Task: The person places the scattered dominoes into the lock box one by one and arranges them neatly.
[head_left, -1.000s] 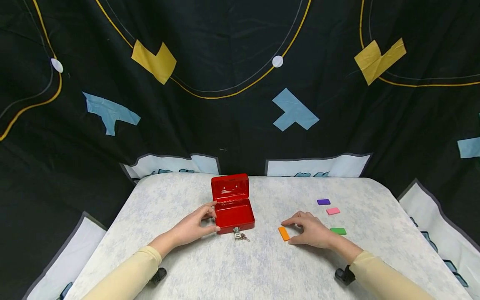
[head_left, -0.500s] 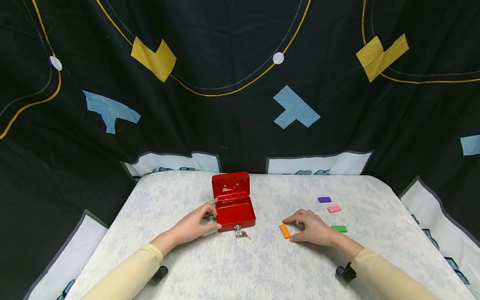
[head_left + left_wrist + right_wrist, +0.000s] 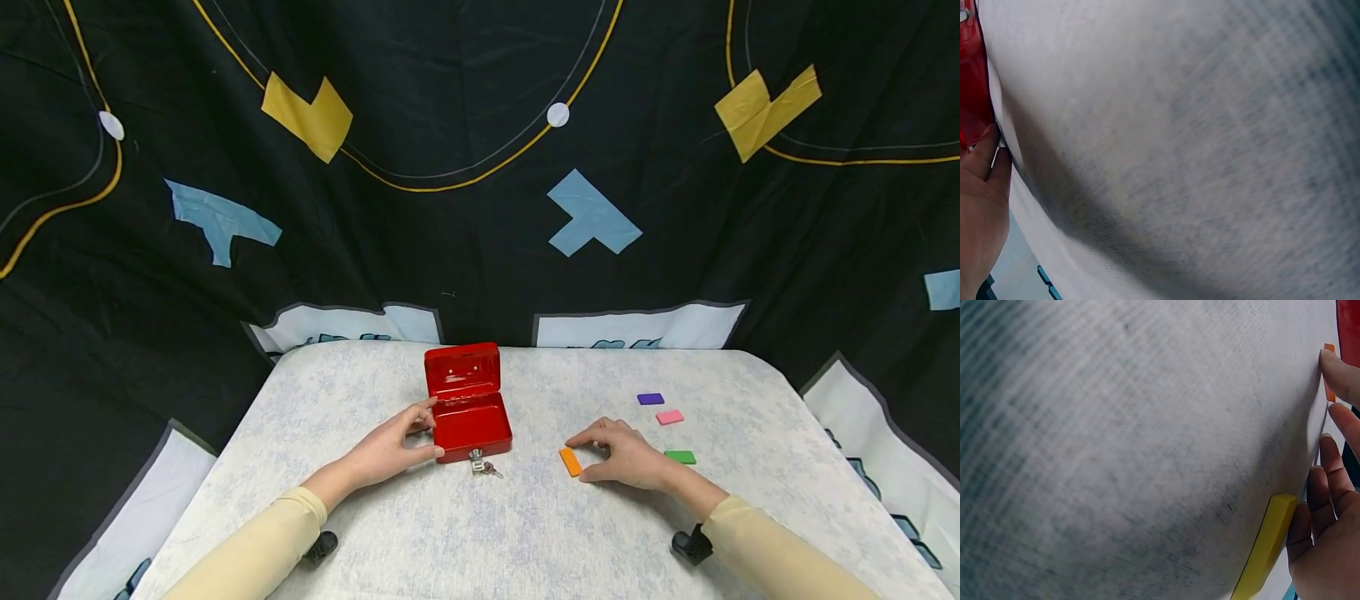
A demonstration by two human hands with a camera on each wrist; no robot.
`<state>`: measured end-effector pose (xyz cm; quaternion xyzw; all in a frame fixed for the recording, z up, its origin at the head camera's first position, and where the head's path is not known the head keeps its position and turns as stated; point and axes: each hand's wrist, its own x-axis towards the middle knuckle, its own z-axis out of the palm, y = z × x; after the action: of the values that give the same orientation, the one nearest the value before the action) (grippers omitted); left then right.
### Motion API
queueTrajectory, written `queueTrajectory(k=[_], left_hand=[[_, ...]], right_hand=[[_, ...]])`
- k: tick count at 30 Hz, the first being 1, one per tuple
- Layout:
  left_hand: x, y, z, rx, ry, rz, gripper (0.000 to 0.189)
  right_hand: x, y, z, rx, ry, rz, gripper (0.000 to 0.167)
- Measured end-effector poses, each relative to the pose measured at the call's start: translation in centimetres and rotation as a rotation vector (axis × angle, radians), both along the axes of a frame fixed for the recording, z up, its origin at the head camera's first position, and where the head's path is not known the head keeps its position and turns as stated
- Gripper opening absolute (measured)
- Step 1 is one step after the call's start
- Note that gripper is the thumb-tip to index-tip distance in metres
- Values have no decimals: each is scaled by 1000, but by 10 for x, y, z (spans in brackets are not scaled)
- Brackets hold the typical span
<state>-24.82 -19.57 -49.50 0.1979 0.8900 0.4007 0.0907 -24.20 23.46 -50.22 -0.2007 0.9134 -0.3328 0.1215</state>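
The red cash box (image 3: 472, 423) stands on the table with its lid (image 3: 462, 372) raised and nothing inside. My left hand (image 3: 385, 450) grips its left side, thumb at the front corner and a fingertip by the hinge. From the front hangs a small padlock (image 3: 477, 463) with keys (image 3: 491, 470). To the right, my right hand (image 3: 624, 457) holds an orange block (image 3: 571, 462) lying flat, index fingertip at its far end and thumb at its near end. In the right wrist view, a yellow block (image 3: 1265, 547) lies beside the little finger; in the head view no yellow one shows.
Behind the right hand lie a green block (image 3: 680, 457), a pink block (image 3: 670, 417) and a purple block (image 3: 650, 399). The pale patterned table (image 3: 480, 542) ends at a dark curtain (image 3: 450, 250) with taped shapes.
The head view has tilted a little, so the table appears slightly higher. Both hands keep their places at the cash box and the orange block.
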Motion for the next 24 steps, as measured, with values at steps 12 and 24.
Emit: queueTrajectory(k=[12,24], left_hand=[[-1,0,-1,-8,-2,9,41],[0,1,-1,-12,2,17,42]], right_hand=[[1,-1,2,-16,13,1,39],[2,1,2,-20,53,38,36]])
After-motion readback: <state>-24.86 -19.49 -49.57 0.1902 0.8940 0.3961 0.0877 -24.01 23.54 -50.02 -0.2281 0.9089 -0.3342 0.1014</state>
